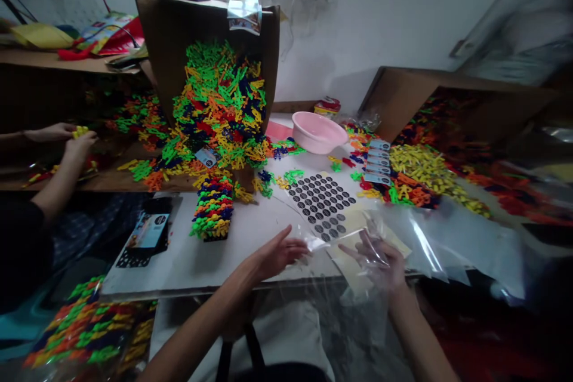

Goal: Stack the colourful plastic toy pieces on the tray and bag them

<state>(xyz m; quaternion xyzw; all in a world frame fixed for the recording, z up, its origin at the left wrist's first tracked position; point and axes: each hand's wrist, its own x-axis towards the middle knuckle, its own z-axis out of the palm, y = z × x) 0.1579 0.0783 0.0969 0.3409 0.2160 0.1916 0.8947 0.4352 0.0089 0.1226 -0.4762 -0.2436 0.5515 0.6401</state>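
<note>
My left hand (277, 253) pinches one edge of a clear plastic bag (353, 292) at the front of the white table (215, 256). My right hand (380, 262) grips the same bag from behind the film, so its fingers show through the plastic. The bag hangs down past the table edge. Just beyond my hands lies a sheet of black round stickers (321, 206). A tall stack of multicoloured interlocking plastic pieces (212, 209) stands to the left of my left hand.
A cardboard chute (179, 54) spills a heap of plastic pieces (219, 113). A pink basin (319, 132), several printed cards (378, 161) and a second cardboard box (452, 95) stand ahead. A co-worker's hands (76, 140) hold yellow pieces at left. A filled bag (89, 328) lies lower left.
</note>
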